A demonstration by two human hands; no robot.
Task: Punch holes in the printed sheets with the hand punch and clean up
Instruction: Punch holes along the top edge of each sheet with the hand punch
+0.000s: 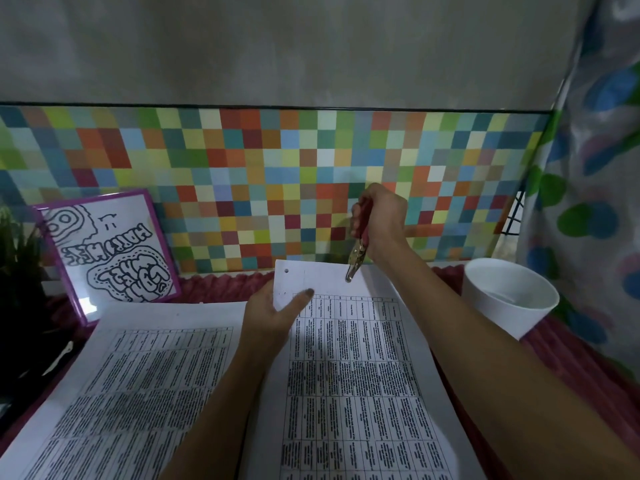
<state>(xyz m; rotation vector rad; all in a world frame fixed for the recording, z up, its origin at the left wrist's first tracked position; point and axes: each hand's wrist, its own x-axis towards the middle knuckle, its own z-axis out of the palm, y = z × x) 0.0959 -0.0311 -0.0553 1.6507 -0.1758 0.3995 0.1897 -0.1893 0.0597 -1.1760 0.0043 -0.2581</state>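
A printed sheet (pixel 346 368) full of table text is lifted at its far edge, and one punched hole shows near its far left corner. My left hand (pixel 273 317) pinches that sheet at its left side, thumb on top. My right hand (pixel 381 220) grips the red-handled hand punch (pixel 358 252), whose metal jaws sit over the sheet's far edge near the middle. A second stack of printed sheets (pixel 138 386) lies flat on the left.
A white cup-like bin (pixel 509 299) stands at the right on a red cloth (pixel 571 375). A purple-framed drawing (pixel 110 251) leans against the multicoloured checked wall panel. A dark plant (pixel 17 258) stands far left, a patterned curtain (pixel 595 168) hangs at right.
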